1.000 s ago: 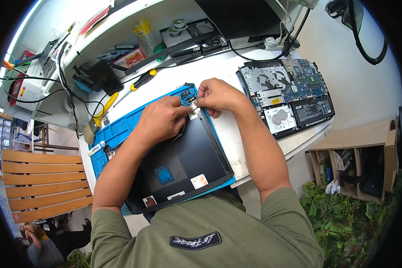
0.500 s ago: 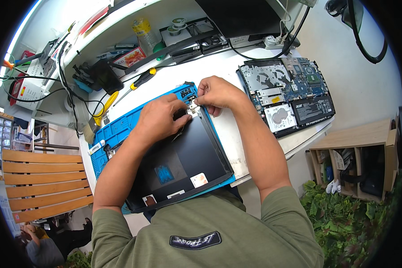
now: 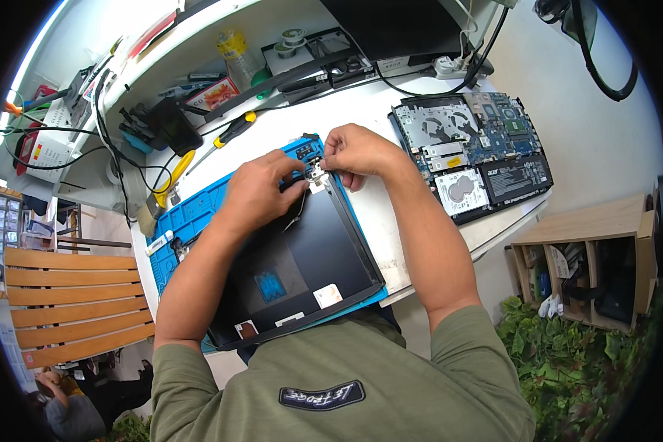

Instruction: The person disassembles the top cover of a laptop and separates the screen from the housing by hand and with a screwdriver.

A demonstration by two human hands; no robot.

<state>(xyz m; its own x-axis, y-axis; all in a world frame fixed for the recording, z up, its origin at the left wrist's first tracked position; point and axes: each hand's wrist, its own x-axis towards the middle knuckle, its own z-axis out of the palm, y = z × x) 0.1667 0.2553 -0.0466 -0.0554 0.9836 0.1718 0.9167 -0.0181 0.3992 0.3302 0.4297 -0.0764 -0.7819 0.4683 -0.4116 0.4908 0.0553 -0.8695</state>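
A black laptop lid shell (image 3: 313, 254) lies on a blue repair mat (image 3: 225, 193), with a metal hinge (image 3: 316, 171) at its far right corner. My right hand (image 3: 362, 156) pinches the hinge from the right, thumb and forefinger closed at its edge. From the left, my left hand (image 3: 261, 193) reaches to the same corner with its fingers curled close together. What lies between those fingers is hidden. A thin loose cable (image 3: 295, 219) trails over the shell just below my left hand.
An opened laptop base (image 3: 471, 155) with bare circuit board, drive and battery sits to the right. Beyond the mat lie a yellow-black screwdriver (image 3: 234, 130) and a yellow-handled brush (image 3: 171, 180). Bottles, cables and a dark monitor (image 3: 394, 29) crowd the back.
My left hand has drawn slightly back to the left, uncovering more of the hinge and the thin cable. My right hand has stayed nearly in place at the hinge.
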